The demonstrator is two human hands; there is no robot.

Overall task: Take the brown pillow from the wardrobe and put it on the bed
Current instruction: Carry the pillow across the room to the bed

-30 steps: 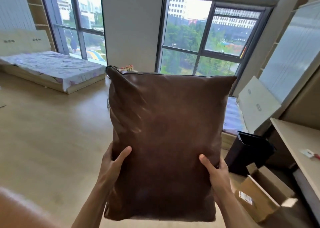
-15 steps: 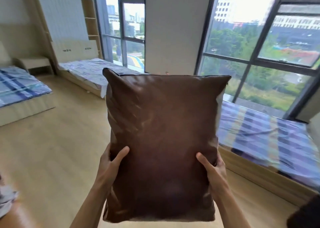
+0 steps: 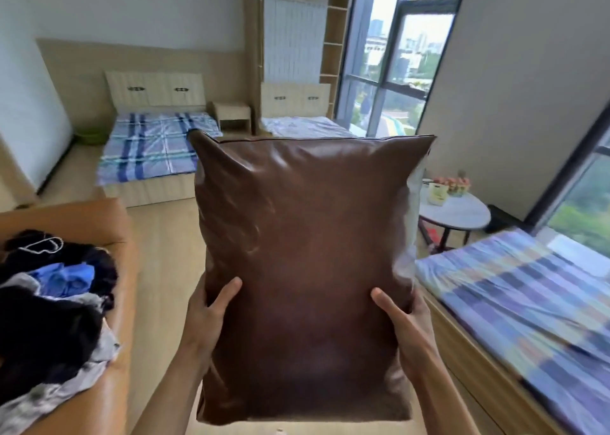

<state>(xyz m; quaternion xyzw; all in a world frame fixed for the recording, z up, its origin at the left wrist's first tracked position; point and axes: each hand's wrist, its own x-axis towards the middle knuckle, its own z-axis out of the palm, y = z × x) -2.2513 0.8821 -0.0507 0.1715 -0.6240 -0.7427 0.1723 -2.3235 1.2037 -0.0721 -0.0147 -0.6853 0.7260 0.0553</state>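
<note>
The brown pillow (image 3: 303,269) is up in the air, held upright in front of the person, well clear of every bed, so the carry is on and the set-down not yet done. Left hand (image 3: 206,316) clamps the lower left edge, thumb across the front; right hand (image 3: 407,325) does the same on the lower right edge, both hands closed on the pillow. The risk, I'd say, is that cover: it looks like smooth, glossy leather-like material with highlights and soft creases, and a slick skin gripped only low down could let the tall, plump rectangle flop forward or slide through the palms. It also blocks much of the view ahead, so a foot could catch the orange sofa (image 3: 109,233) at left, piled with dark and blue clothes (image 3: 56,289). Three beds show: a blue plaid bed (image 3: 148,147) against the far wall, a pale one (image 3: 307,126) by the window, and a striped bed (image 3: 521,302) just beside on the right; which one is meant I cannot tell. A small round desk (image 3: 462,215) with a pale top stands beyond.
</note>
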